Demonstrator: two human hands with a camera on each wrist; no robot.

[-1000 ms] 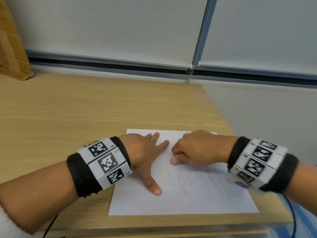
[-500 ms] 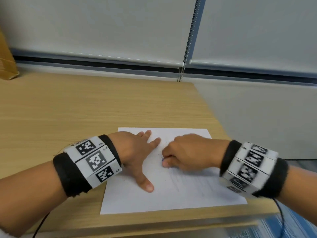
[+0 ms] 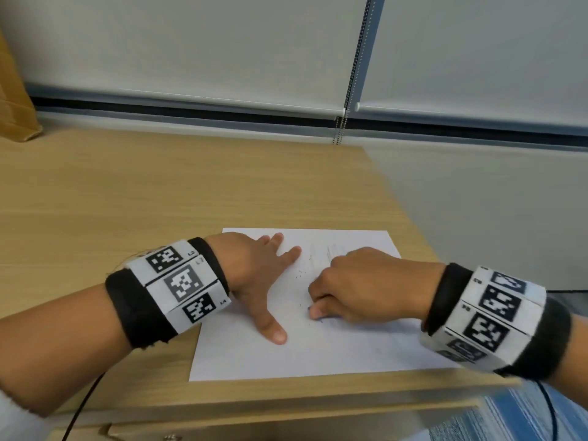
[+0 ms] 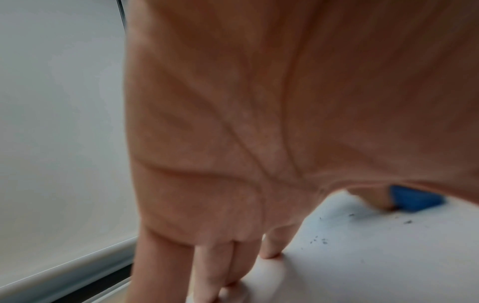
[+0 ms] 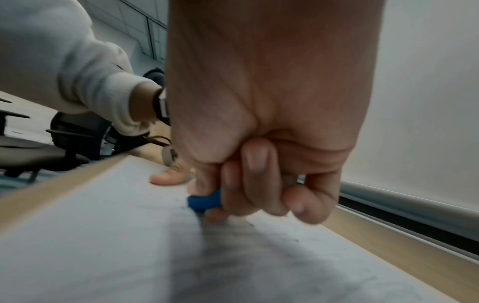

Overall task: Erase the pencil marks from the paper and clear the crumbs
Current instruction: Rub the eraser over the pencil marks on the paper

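A white sheet of paper [image 3: 318, 354] lies near the desk's front right corner. My left hand [image 3: 261, 281] presses flat on its left part, fingers spread and thumb stretched toward me. My right hand [image 3: 359, 288] is curled round a small blue eraser [image 5: 204, 202], whose tip touches the paper; the same eraser [image 4: 414, 197] shows in the left wrist view. Faint pencil marks [image 3: 334, 249] remain just beyond the right hand. Dark eraser crumbs [image 3: 300, 273] are scattered between the two hands, and crumbs [image 4: 320, 240] also show in the left wrist view.
The wooden desk [image 3: 159, 192] stretches left and back to a wall with lowered blinds. A cardboard box [image 3: 14, 106] stands at the far left. The desk's right edge runs close beside the paper. An office chair [image 5: 39, 147] stands behind me.
My right hand has slid with the eraser toward me and slightly right, uncovering faint marks and crumbs on the upper paper. The left hand stays pressed on the sheet.
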